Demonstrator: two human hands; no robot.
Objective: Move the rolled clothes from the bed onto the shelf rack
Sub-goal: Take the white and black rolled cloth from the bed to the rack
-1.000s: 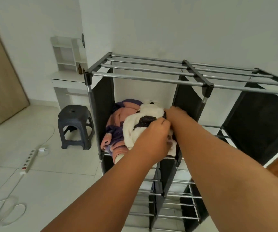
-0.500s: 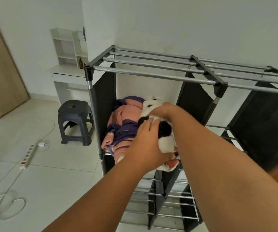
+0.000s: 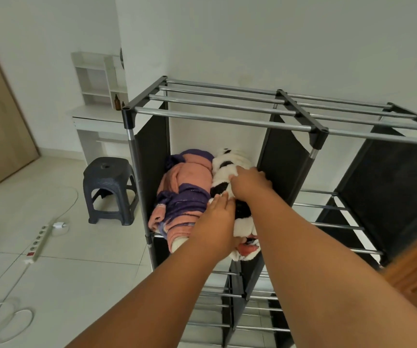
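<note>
White fluffy roll (image 3: 228, 163), middle hidden under left hand (image 3: 217, 222), right hand (image 3: 249, 185)

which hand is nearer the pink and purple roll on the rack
Left. The left hand rests on the black and white roll, right beside the pink and purple roll; the right hand is farther over, on that roll's other edge.

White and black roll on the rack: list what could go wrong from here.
The white and black roll hangs past the shelf front at its near end. When the left hand and right hand let go, it may slide off.
Pushing it in could loosen the pink and purple roll touching it.
The rack shelf is spaced bars, so loose fabric could sag through.
</note>
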